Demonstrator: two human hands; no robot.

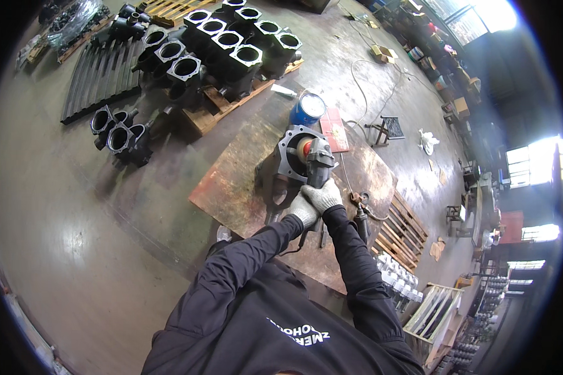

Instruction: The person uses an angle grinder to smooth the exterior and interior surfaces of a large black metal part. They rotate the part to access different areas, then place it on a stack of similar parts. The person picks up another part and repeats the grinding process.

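Observation:
White knit gloves cover both of my hands. My left hand (304,211) and my right hand (324,195) are wrapped close together round the body of a grey angle grinder (319,164). The tool's round reddish disc (304,149) reaches into the wide flanged mouth of a dark metal casting (286,167); whether it touches the inner wall is hard to make out. This casting rests on a worn, stained tabletop (231,181). A dark power cord trails from the grinder beneath my forearms.
Beyond the casting stand a blue can (308,109) and a flat red box (335,130). An air tool (361,222) with a hose lies right of my hands. Several similar castings crowd a wooden pallet (205,117) at the far left. A slatted pallet (401,228) adjoins the table's right side.

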